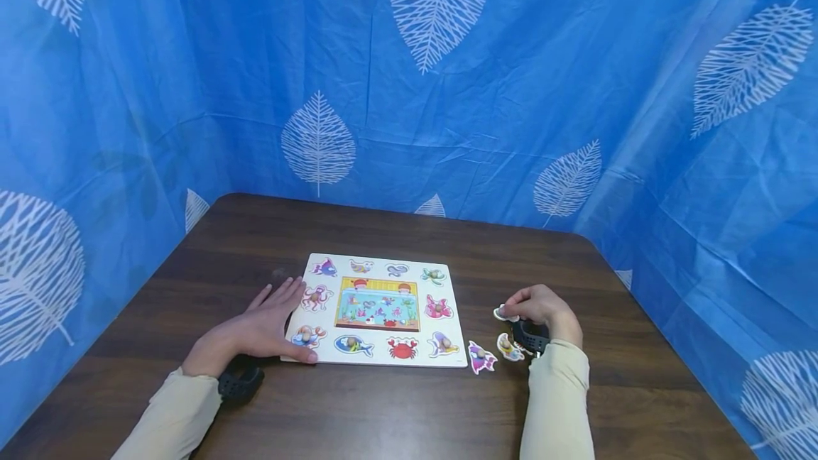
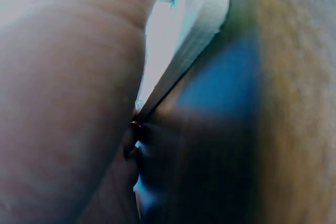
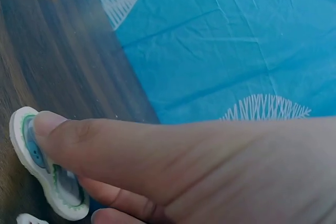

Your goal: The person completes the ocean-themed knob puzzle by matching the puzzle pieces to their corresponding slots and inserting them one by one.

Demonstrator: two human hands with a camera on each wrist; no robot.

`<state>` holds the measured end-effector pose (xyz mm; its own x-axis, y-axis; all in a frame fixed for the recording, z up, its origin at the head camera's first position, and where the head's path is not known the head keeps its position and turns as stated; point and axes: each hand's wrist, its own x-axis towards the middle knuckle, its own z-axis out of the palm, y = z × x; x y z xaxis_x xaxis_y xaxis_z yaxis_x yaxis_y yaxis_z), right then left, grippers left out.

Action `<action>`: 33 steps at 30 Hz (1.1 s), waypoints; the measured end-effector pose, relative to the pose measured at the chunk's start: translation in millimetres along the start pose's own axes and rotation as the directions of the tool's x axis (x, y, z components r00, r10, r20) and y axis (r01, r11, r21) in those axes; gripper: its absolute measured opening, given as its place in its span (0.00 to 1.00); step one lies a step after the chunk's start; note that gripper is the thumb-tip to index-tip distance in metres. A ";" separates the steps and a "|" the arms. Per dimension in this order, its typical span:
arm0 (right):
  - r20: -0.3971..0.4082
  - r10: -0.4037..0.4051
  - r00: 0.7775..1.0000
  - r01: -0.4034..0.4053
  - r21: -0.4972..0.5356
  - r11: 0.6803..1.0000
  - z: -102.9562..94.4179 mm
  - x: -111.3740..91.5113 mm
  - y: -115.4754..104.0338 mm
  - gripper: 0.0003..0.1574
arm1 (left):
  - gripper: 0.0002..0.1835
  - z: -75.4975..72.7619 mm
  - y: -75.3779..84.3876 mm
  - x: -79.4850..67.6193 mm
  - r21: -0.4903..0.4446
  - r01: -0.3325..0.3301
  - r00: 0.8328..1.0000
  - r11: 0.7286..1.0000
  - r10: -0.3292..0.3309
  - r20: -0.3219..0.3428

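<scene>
A white wooden peg puzzle board (image 1: pixel 383 369) with sea animals around a fish tank picture lies on the table. My left hand (image 1: pixel 271 325) rests at its left edge, fingers spread and thumb along the near left corner; the left wrist view shows the hand beside the board's edge (image 2: pixel 184 59). To the right of the board, my right hand (image 1: pixel 543 307) pinches a puzzle piece (image 1: pixel 505 314) with a white rim and a blue-grey picture. In the right wrist view, the thumb covers part of that piece (image 3: pixel 65 203).
Two loose puzzle pieces lie between the board and my right forearm: a pink-purple fish piece (image 1: pixel 481 358) and a yellowish piece (image 1: pixel 509 347). Beneath everything is a dark wooden table (image 1: pixel 396 410). A blue leaf-patterned curtain (image 1: pixel 358 41) hangs around its back and sides.
</scene>
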<state>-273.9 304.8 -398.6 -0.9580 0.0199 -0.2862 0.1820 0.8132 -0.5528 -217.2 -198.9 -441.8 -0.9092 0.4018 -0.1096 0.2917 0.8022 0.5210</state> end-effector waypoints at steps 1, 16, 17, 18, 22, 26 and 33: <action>-0.004 -0.005 1.000 0.005 -0.003 1.000 0.6 0.7 -1.0 0.15 | 0.76 0.1 0.1 -0.4 -0.002 -0.002 1.000 1.000 0.002 0.001; 0.018 -0.160 0.987 0.160 -0.003 0.987 11.9 6.5 -16.3 0.12 | 0.75 -0.7 0.1 -1.0 -0.003 -0.007 1.000 1.000 0.007 0.001; 0.023 -0.168 0.985 0.168 0.002 0.986 12.9 6.9 -17.3 0.13 | 0.75 -0.8 -0.1 -0.9 -0.004 -0.008 1.000 1.000 0.008 0.000; 0.028 -0.178 0.984 0.178 0.004 0.984 13.8 7.3 -18.3 0.14 | 0.75 -0.9 0.1 -0.7 -0.007 -0.008 1.000 1.000 0.008 0.000; 0.021 -0.181 0.983 0.181 -0.007 0.983 16.2 9.1 -21.3 0.16 | 0.75 -1.1 -0.4 -0.8 -0.011 -0.012 1.000 1.000 0.012 -0.002; 0.010 -0.140 0.990 0.140 -0.023 0.990 16.4 9.7 -21.4 0.15 | 0.76 -0.4 -1.4 -0.2 -0.009 -0.009 1.000 1.000 0.009 -0.004; 0.027 -0.107 0.994 0.108 -0.042 0.993 15.8 9.7 -17.8 0.13 | 0.76 -0.3 -1.3 -0.5 0.003 -0.002 1.000 1.000 0.002 -0.008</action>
<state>-282.9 281.3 -403.9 -0.9657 -0.0830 -0.2461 0.0677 0.8343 -0.5471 -217.1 -200.2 -442.1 -0.9108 0.4001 -0.1015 0.2946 0.8024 0.5190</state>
